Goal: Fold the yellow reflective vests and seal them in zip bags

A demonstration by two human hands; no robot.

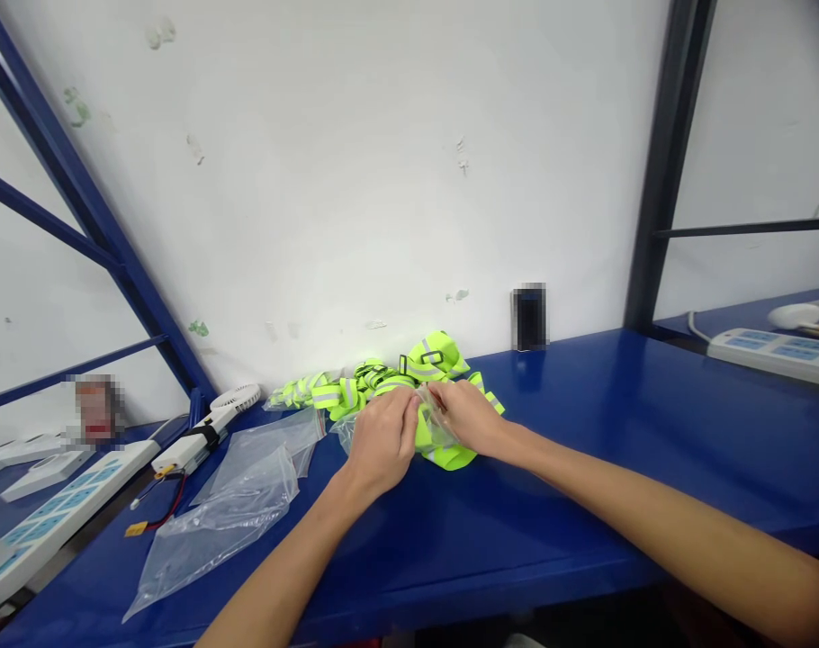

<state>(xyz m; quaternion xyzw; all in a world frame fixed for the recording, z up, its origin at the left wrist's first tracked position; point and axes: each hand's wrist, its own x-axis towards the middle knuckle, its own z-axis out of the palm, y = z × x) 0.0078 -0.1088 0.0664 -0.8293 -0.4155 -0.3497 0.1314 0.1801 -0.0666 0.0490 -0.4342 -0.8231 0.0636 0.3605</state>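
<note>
My left hand (384, 438) and my right hand (464, 414) meet at the middle of the blue table, fingers closed on a clear plastic bag (437, 425). Yellow-green material shows through and beneath the bag. Just behind my hands lies a heap of yellow-green reflective straps (433, 358) with grey stripes and black buckles, spreading to the left. Flat clear zip bags (220, 522) overlap on the table left of my left hand. My fingertips are partly hidden behind the hands.
The blue table (571, 432) meets a white wall. A dark upright object (529, 317) stands at the back right. On the left are a white fan (238, 398), a cable with a yellow connector (137, 529) and a power strip (72, 515). Another power strip (778, 354) lies far right.
</note>
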